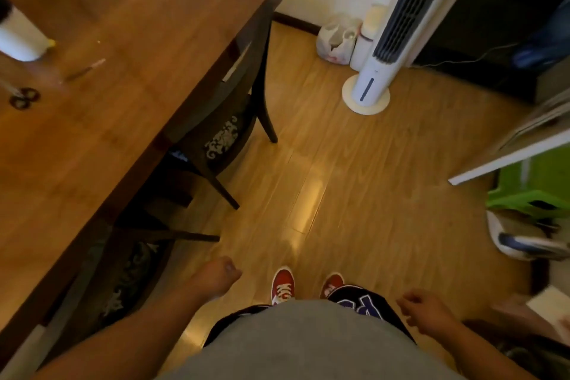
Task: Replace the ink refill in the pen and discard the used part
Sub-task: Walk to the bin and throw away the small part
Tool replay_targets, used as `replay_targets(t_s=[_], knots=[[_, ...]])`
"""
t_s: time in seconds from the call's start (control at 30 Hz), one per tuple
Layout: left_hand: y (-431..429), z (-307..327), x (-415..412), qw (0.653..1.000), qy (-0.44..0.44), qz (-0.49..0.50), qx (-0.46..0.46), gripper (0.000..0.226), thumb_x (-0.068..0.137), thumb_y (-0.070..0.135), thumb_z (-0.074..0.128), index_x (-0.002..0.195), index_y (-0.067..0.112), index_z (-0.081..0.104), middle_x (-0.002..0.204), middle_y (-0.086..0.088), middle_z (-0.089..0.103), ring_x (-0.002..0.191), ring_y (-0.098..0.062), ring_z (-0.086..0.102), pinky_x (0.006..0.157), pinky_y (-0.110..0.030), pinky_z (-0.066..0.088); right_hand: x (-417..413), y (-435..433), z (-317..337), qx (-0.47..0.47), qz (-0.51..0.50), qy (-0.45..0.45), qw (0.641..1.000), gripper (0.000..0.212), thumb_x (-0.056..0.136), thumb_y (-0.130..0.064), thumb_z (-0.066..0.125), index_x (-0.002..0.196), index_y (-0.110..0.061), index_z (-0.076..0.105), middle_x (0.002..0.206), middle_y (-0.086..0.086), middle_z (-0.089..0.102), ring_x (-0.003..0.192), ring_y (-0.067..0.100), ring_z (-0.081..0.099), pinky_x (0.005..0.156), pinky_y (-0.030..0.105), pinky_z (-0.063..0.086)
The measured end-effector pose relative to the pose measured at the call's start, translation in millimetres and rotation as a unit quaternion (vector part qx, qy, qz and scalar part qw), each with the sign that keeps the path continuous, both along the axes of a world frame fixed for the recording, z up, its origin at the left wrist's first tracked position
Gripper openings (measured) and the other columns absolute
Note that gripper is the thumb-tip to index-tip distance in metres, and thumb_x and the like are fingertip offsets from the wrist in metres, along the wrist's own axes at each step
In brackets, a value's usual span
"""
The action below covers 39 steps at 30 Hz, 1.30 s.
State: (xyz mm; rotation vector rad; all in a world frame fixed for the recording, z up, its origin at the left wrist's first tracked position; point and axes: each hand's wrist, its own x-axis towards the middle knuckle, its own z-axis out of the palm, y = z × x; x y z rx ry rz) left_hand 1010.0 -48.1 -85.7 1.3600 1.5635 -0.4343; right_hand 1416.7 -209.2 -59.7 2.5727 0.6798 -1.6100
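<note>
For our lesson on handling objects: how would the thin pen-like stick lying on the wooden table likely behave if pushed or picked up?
The pen-like stick looks slim and round, so it would probably roll across the smooth table. It seems light and likely stiff. The blur hides finer detail.

Left hand fisted, right hand loosely curled, both lowered.

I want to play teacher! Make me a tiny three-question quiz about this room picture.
1. True or false: the pen is in the left hand.
2. What stands nearest the tower fan: A) scissors, B) white plastic bag, C) red shoes?
3. Fill in: the scissors lie on the wooden ____.

Key: 1. False, it lies on the table; neither hand visibly holds anything, the right hand included. 2. B, the white plastic bag. 3. table.
</note>
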Motion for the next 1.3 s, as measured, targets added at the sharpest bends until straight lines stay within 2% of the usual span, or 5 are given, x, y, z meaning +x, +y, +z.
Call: replay_targets(t_s=[0.2, 0.43, 0.87, 1.03, 1.3], knots=[[94, 7, 67, 0.998, -0.045, 0.023, 0.023, 0.026, 0.092, 0.033, 0.059, 0.089, 0.008, 0.064, 0.083, -0.005, 0.064, 0.079, -0.018, 0.061, 0.070, -0.030, 0.047, 50, 71, -11, -0.042, 0.016, -0.015, 0.999, 0.021, 0.092, -0.025, 0.061, 0.089, -0.004, 0.065, 0.077, 0.009, 0.067, 0.062, 0.019, 0.061, 0.046, 0.021, 0.042], [154, 45, 103, 0.989, -0.071, 0.123, 0.032, 0.022, 0.091, 0.039, 0.058, 0.088, 0.019, 0.065, 0.084, -0.002, 0.069, 0.078, -0.016, 0.065, 0.071, -0.033, 0.053, 66, 252, 4, 0.032, 0.178, 0.008, 0.983, 0.021, 0.090, -0.032, 0.061, 0.098, -0.013, 0.067, 0.095, 0.002, 0.070, 0.086, 0.018, 0.068, 0.077, 0.031, 0.052], [245, 191, 55, 0.894, -0.122, 0.334, 0.274, 0.006, 0.090, 0.043, 0.056, 0.093, 0.045, 0.061, 0.091, 0.022, 0.066, 0.082, 0.000, 0.066, 0.065, -0.022, 0.054, -121, 537, 150, 0.287, 0.499, 0.186, 0.796, 0.019, 0.087, -0.048, 0.058, 0.105, -0.041, 0.060, 0.092, -0.019, 0.062, 0.086, -0.003, 0.060, 0.067, 0.016, 0.049], [285, 173, -24, 0.884, -0.057, 0.383, 0.262, 0.008, 0.090, 0.045, 0.056, 0.098, 0.046, 0.058, 0.095, 0.012, 0.066, 0.083, -0.006, 0.066, 0.059, -0.019, 0.055, -218, 579, 154, 0.266, 0.553, 0.201, 0.763, 0.023, 0.092, -0.043, 0.057, 0.112, -0.032, 0.059, 0.096, -0.018, 0.060, 0.086, 0.002, 0.060, 0.069, 0.019, 0.051], [323, 76, -146, 0.921, 0.164, 0.248, 0.251, 0.064, 0.088, 0.058, 0.050, 0.141, 0.027, 0.033, 0.149, -0.004, 0.038, 0.136, -0.025, 0.036, 0.104, -0.042, 0.044, -381, 637, 114, 0.133, 0.576, 0.195, 0.782, 0.024, 0.094, -0.044, 0.055, 0.112, -0.028, 0.058, 0.107, -0.009, 0.059, 0.092, 0.012, 0.061, 0.078, 0.033, 0.053]])
